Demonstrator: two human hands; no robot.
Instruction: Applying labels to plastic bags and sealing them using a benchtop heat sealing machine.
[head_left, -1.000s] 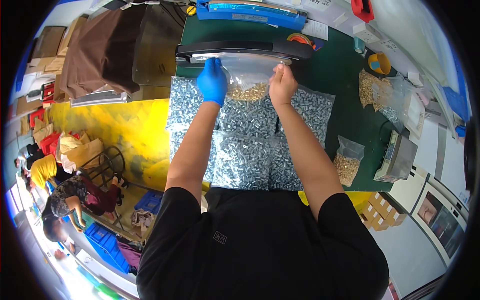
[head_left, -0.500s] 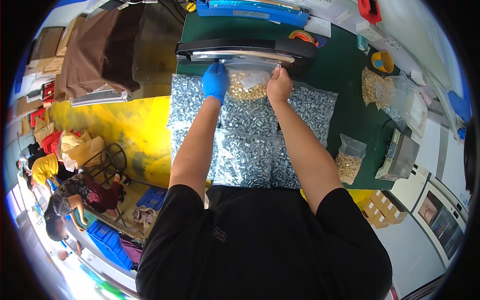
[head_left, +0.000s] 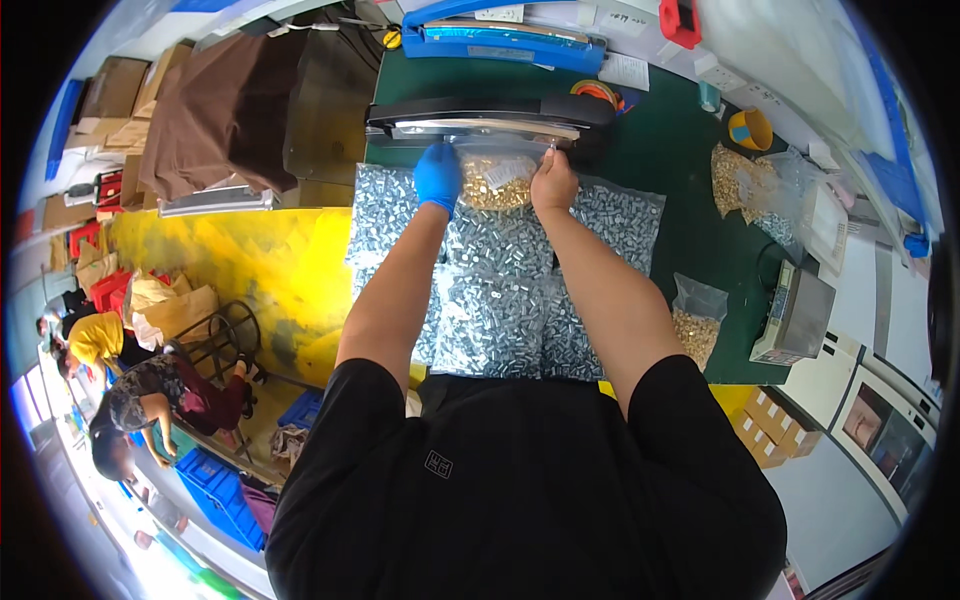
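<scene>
My left hand (head_left: 437, 178), in a blue glove, is closed on the upper left corner of a clear plastic bag (head_left: 492, 192). Small brass-coloured metal pieces and a white label show in this bag. The bare right hand (head_left: 554, 184) pinches its upper right corner. Between them the bag's top edge is stretched toward a long black bag sealer (head_left: 490, 113), whose arm lies across the table just beyond my fingers. Whether the edge lies inside the sealer's gap is hard to see. Underneath are several flat clear bags of silver metal pieces (head_left: 490, 320).
A blue sealer (head_left: 505, 50) stands at the back, with tape rolls (head_left: 597, 93) nearby. On the right are a yellow cup (head_left: 750, 130), bags of brass-coloured pieces (head_left: 697, 335) and a box-shaped scale (head_left: 795, 315). Other people (head_left: 150, 400) are at the far left beside a cart.
The view has shifted slightly, so the table appears lower. Both hands keep hold of the bag's top corners, close to the black sealer.
</scene>
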